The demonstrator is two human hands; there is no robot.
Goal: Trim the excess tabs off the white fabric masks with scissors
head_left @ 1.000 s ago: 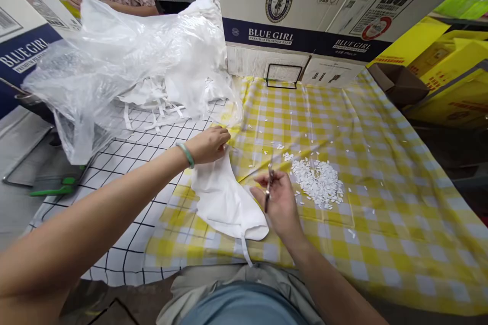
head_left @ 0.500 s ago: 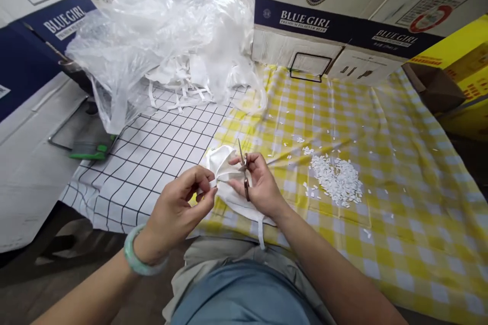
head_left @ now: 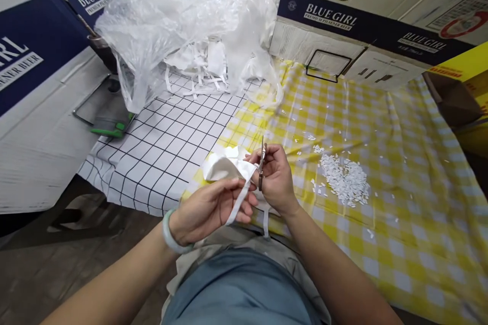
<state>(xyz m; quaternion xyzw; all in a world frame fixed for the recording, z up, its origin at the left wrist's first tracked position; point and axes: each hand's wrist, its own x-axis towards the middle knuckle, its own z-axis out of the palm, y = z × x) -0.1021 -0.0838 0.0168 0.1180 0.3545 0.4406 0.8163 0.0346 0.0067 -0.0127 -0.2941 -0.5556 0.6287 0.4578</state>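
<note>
A white cloth piece (head_left: 224, 165), cupped in shape, hangs between my hands above the table edge. Palm up, my left hand (head_left: 217, 205) supports it, thumb at the cloth's lower edge and fingers loosely curled. Across those fingers runs a narrow white strap (head_left: 239, 203) that comes off the cloth. My right hand (head_left: 277, 177) holds a pair of small scissors (head_left: 262, 162), blades pointing up, while its fingertips meet the cloth beside the strap's upper end. Below, another strap (head_left: 266, 222) dangles over the table edge. Whether the blades touch the cloth is unclear.
A pile of small white clippings (head_left: 345, 180) lies on the yellow checked cloth (head_left: 404, 213). Clear plastic bags (head_left: 183, 5) and more strapped white pieces (head_left: 202, 66) are behind. Cartons (head_left: 328, 15) flank the table; a wire stand (head_left: 328, 65) and green-edged tray (head_left: 109, 117) sit nearby.
My left hand has turned from a pinch to palm up, the strap now across its fingers. The cloth has turned with it. The scissors stay in my right hand; the view has shifted.
</note>
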